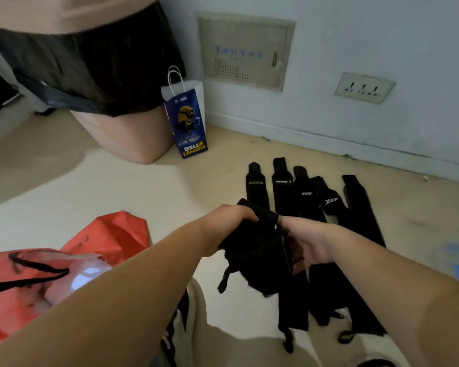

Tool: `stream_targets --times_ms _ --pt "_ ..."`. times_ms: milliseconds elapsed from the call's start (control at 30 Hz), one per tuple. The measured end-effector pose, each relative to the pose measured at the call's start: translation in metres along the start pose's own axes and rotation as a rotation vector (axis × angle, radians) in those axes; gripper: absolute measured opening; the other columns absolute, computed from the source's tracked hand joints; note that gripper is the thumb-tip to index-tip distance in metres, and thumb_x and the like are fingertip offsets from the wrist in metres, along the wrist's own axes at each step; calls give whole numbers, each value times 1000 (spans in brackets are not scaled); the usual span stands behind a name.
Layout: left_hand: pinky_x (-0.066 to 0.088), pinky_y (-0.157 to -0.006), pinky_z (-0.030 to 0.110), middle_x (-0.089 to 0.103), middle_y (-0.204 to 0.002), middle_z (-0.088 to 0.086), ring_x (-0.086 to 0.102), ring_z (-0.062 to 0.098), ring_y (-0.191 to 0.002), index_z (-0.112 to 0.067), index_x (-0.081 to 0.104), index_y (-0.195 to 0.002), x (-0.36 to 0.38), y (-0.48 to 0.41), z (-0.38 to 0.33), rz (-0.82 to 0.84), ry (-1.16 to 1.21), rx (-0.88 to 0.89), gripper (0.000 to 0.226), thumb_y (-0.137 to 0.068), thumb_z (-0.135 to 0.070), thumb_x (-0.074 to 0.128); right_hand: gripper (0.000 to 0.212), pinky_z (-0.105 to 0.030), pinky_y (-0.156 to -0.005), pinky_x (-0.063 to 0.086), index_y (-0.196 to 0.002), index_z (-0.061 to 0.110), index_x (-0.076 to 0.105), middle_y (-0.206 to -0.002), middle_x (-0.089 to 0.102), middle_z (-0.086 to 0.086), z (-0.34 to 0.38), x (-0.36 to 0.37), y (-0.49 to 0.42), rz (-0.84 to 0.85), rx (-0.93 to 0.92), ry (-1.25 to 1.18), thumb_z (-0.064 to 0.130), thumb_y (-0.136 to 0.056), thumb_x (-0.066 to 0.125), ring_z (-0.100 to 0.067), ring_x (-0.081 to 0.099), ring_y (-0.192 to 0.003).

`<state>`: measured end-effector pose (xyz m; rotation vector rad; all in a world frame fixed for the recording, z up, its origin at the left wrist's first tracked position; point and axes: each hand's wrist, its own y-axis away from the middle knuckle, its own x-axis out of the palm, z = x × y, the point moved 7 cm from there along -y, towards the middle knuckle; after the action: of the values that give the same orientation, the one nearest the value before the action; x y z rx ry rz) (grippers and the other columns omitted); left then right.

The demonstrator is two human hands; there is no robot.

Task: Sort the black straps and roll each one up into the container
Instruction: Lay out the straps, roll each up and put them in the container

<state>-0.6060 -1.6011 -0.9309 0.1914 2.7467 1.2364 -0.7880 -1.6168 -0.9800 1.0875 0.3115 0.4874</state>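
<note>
Several black straps [300, 197] lie side by side on the beige floor, pointing toward the wall, with small logos near their far ends. Above their near ends I hold a bunched black strap [260, 250]. My left hand [231, 221] grips its upper left part. My right hand [306, 239] pinches its upper right edge, fingers curled into the fabric. A thin loop hangs from the bundle's lower left. A red bag [109, 231] with black handles and white contents lies at my left, partly hidden by my left forearm.
A blue paper gift bag [188, 120] stands near the wall. Beside it is a tan bin [122, 139] lined with a black bag. The wall carries a metal panel [245, 50] and a socket [363, 87]. My knees show at the bottom edge.
</note>
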Motion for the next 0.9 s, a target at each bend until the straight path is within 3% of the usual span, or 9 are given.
stream_targets --times_ms 100,233,333,400,500,567,667,767,900 --pt "61 -83 35 79 -103 13 78 28 -96 -11 69 -115 0 37 -41 -7 -28 87 28 -95 -30 64 50 -54 -96 60 -124 14 76 -121 78 -14 39 -8 50 -20 -157 -11 53 -94 71 -36 74 -113" --pt "61 -94 38 78 -111 14 77 29 -100 -11 69 -117 -5 92 -97 -35 -92 226 26 -95 -26 67 28 -45 -92 61 -117 10 74 -104 77 -10 84 -8 113 -111 -316 -89 31 -101 63 -28 74 -96" --pt "60 -99 43 78 -111 9 76 26 -104 -17 68 -119 -9 131 -126 -43 -97 323 20 -99 -19 67 46 -39 -89 58 -120 12 77 -111 79 -13 107 2 161 -114 -473 -270 50 -104 56 -29 76 -103" --pt "57 -102 45 78 -113 7 74 26 -107 -19 68 -122 -15 150 -140 -68 -83 396 23 -100 -12 66 56 -40 -84 56 -121 9 76 -105 79 -16 115 10 194 -41 -560 -422 53 -106 45 -32 75 -97" --pt "57 -102 48 79 -113 8 75 29 -108 -17 68 -124 -27 166 -150 -90 58 461 27 -99 -6 66 37 -36 -71 53 -119 4 66 -93 71 -12 113 4 224 3 -680 -579 30 -96 51 -26 66 -77" --pt "59 -99 48 79 -113 11 74 31 -108 -13 68 -125 -33 170 -149 -89 175 473 30 -99 -2 64 42 -39 -77 50 -117 3 63 -99 69 -14 102 -1 224 40 -696 -635 17 -78 59 -28 59 -82" --pt "61 -92 46 79 -110 16 75 34 -105 -11 68 -125 -36 165 -141 -93 290 461 32 -96 3 64 36 -41 -81 51 -100 8 68 -105 60 -14 84 10 215 104 -604 -455 13 -65 75 -29 49 -91" --pt "62 -89 45 78 -109 17 76 34 -102 -9 69 -122 -30 157 -138 -118 315 458 31 -96 6 62 14 -41 -80 60 -102 10 76 -99 70 -9 79 16 213 19 -579 -234 11 -88 77 -23 64 -90" --pt "63 -86 45 78 -112 17 76 34 -103 -10 68 -126 -24 150 -145 -102 317 485 35 -96 6 62 17 -31 -60 53 -99 10 66 -86 68 -7 78 11 205 -114 -601 -165 8 -91 81 -18 62 -71"
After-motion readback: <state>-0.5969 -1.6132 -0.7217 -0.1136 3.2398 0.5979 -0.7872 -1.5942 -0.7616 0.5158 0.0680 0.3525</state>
